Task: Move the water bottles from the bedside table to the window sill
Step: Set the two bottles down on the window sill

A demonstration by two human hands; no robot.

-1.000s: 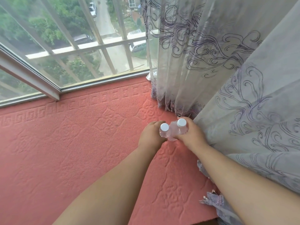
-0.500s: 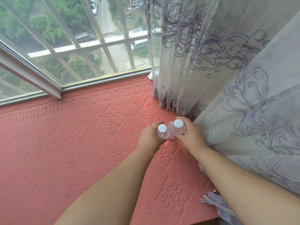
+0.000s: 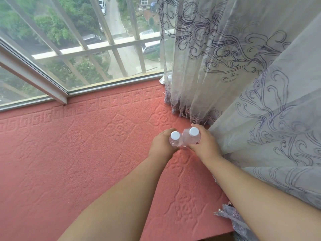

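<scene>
Two clear water bottles with white caps stand side by side, touching, on the window sill (image 3: pixel 69 162), which is covered in an embossed salmon-red mat. My left hand (image 3: pixel 162 146) grips the left bottle (image 3: pixel 175 140) around its body. The right bottle (image 3: pixel 191 137) is held the same way by my right hand (image 3: pixel 204 145). Both bottles are upright, close to the curtain's hem. Their lower parts are hidden by my fingers.
A sheer patterned curtain (image 3: pixel 243 75) hangs on the right and brushes my right forearm. The window frame (image 3: pixel 34 80) and glass run along the sill's far edge. A crumpled white thing (image 3: pixel 163 79) lies behind the curtain by the glass. The sill stretches wide to the left.
Both hands stay on the bottles, which have barely shifted. The view has tilted slightly.
</scene>
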